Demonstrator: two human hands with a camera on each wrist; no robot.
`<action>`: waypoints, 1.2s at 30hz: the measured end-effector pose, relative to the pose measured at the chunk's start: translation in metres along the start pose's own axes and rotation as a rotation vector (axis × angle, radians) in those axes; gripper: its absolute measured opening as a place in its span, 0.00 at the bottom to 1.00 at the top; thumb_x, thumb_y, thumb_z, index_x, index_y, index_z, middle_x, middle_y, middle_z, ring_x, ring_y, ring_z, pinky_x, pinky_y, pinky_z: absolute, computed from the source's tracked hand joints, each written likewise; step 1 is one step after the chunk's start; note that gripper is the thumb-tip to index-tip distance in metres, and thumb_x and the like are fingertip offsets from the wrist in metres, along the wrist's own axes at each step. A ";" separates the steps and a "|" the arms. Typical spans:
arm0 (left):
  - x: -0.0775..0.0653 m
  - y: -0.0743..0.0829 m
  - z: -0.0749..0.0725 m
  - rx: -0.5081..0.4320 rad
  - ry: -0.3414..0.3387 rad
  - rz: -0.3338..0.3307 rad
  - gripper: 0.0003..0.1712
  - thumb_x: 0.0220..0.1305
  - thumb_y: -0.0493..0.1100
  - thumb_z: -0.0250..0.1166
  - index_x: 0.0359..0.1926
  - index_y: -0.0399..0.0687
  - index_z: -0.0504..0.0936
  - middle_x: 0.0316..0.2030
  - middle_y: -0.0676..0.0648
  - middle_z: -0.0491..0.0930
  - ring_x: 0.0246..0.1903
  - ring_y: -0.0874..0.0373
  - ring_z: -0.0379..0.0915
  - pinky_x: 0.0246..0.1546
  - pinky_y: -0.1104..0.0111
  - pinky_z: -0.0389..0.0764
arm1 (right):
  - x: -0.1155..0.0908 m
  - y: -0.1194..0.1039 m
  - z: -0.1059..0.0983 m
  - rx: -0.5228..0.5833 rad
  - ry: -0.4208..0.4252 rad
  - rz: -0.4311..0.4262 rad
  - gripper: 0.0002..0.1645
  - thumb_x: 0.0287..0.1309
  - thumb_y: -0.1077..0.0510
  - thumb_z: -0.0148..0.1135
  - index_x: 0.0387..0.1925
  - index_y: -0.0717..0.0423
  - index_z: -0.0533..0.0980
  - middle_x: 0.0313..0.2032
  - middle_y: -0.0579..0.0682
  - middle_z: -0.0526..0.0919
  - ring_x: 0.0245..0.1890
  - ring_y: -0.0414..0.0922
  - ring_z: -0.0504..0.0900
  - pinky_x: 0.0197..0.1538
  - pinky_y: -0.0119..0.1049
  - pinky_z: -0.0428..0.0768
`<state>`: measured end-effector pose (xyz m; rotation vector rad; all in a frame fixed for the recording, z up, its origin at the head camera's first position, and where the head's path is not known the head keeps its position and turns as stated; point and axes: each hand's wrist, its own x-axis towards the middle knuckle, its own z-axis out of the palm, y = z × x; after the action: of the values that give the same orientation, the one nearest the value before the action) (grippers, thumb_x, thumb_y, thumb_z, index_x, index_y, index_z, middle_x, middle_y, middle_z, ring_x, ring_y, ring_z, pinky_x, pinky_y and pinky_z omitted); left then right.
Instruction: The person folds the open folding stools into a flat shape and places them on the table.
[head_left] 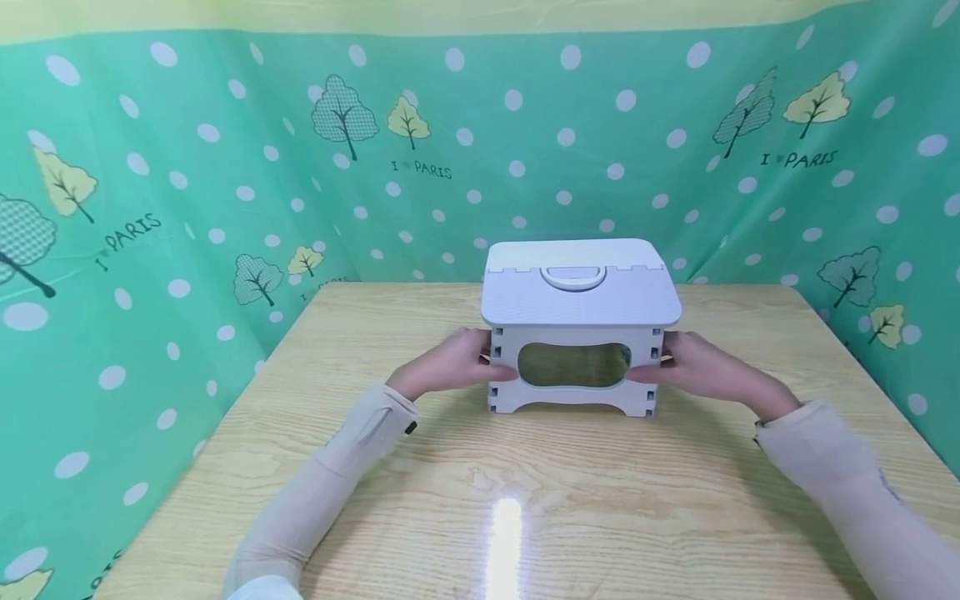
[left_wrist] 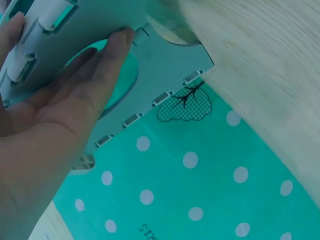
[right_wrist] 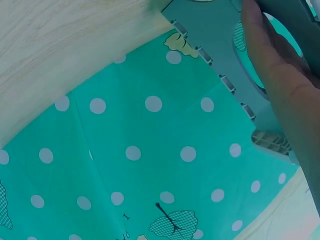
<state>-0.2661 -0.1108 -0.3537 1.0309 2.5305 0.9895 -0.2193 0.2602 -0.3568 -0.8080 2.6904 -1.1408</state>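
A pale grey-white folding stool (head_left: 581, 304) stands unfolded and upright on the table, its carry handle (head_left: 573, 279) lying on the hinged top. On its left side my left hand (head_left: 465, 360) holds the front leg panel, the thumb across the front. My right hand (head_left: 697, 364) grips the opposite side in the same way, its thumb near the oval opening. The left wrist view shows the long fingers of the left hand (left_wrist: 65, 107) against the inner side panel. Part of the right hand (right_wrist: 287, 85) is cut off in the right wrist view, beside the stool's side panel (right_wrist: 212, 25).
The wood-grain table (head_left: 420, 500) carries a bright light reflection near its front. Behind it and along both sides hangs a green polka-dot curtain (head_left: 420, 200) with printed trees. The curtain meets the table's back edge close behind the stool.
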 end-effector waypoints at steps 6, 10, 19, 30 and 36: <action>0.001 -0.002 0.005 0.018 -0.007 -0.008 0.25 0.61 0.52 0.72 0.55 0.47 0.79 0.38 0.55 0.86 0.33 0.65 0.83 0.35 0.69 0.83 | 0.000 -0.003 0.003 0.016 0.007 -0.014 0.39 0.63 0.51 0.68 0.69 0.53 0.62 0.56 0.57 0.80 0.52 0.50 0.82 0.48 0.38 0.83; 0.004 -0.006 0.010 -0.009 -0.040 -0.026 0.30 0.60 0.54 0.72 0.58 0.45 0.78 0.37 0.56 0.86 0.33 0.65 0.82 0.35 0.68 0.83 | -0.001 -0.003 0.004 0.039 -0.001 0.003 0.37 0.64 0.51 0.67 0.69 0.53 0.62 0.56 0.57 0.80 0.52 0.49 0.82 0.48 0.36 0.82; 0.007 -0.011 0.014 -0.036 -0.017 -0.031 0.31 0.58 0.53 0.74 0.58 0.43 0.78 0.38 0.54 0.86 0.34 0.64 0.84 0.35 0.68 0.84 | -0.002 -0.003 0.001 0.091 -0.045 0.009 0.33 0.67 0.53 0.63 0.69 0.55 0.63 0.58 0.58 0.79 0.54 0.50 0.81 0.50 0.36 0.81; 0.008 -0.015 0.012 -0.086 -0.047 0.028 0.30 0.60 0.50 0.73 0.59 0.42 0.76 0.40 0.54 0.87 0.37 0.63 0.84 0.38 0.68 0.84 | -0.001 0.004 0.001 0.117 -0.057 0.000 0.38 0.65 0.51 0.66 0.71 0.48 0.59 0.61 0.57 0.76 0.58 0.58 0.78 0.53 0.36 0.80; 0.006 -0.014 0.011 -0.098 -0.064 0.024 0.30 0.60 0.49 0.73 0.60 0.41 0.76 0.41 0.54 0.87 0.38 0.63 0.84 0.38 0.67 0.85 | -0.001 0.005 0.001 0.129 -0.076 -0.019 0.40 0.65 0.53 0.66 0.72 0.48 0.56 0.63 0.60 0.73 0.60 0.62 0.75 0.54 0.35 0.79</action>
<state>-0.2729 -0.1088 -0.3714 1.0506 2.3985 1.0579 -0.2197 0.2627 -0.3610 -0.8401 2.5239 -1.2457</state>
